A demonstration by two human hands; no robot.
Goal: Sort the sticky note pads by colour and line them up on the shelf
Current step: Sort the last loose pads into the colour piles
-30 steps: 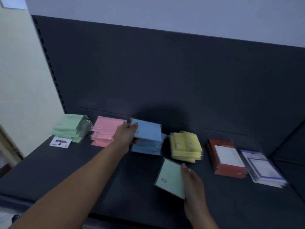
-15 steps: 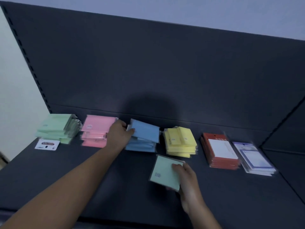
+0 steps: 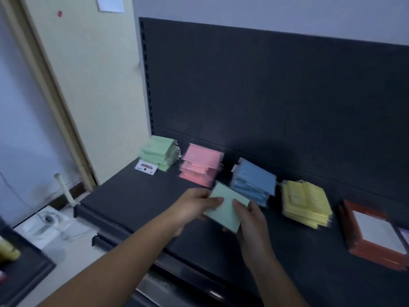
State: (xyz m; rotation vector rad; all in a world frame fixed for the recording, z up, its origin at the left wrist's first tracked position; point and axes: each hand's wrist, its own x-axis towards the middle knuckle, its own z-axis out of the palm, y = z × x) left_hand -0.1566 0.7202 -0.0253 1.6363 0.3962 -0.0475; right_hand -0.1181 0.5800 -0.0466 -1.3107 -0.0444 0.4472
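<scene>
Broadly, the dark shelf (image 3: 141,196) carries a row of stacks along its back edge, and that row is where trouble could start. From the right edge inward lie the red packs (image 3: 371,233), then the yellow stack (image 3: 305,202), the blue stack (image 3: 254,182), the pink stack (image 3: 201,165) and, at the back left corner, the green stack (image 3: 158,151). None is squared up: the yellow and blue pads are fanned sideways, and the pink ones overhang each other in glossy wrappers. Such wrappers probably slide easily, so a knock from a passing forearm could spill one pile into its neighbour and mix the colours.

Both hands meet over the middle of the shelf, in front of the pink and blue stacks. The left hand (image 3: 194,207) grips the left side of a loose green pad (image 3: 225,207), thumb on top. The right hand (image 3: 252,220) pinches its right side, thumb on the face and fingers beneath. The pad is tilted and appears to be held above the shelf.

It belongs on the green stack, well apart at the back left corner, so the carry likely passes the pink pile, and a low path would clip it. Passing it from hand to hand is another weak point, since a slack grip on slick film might drop it toward the front edge. Laid carelessly, it could tip the uneven green pile onto the white label card (image 3: 146,169) just in front.
</scene>
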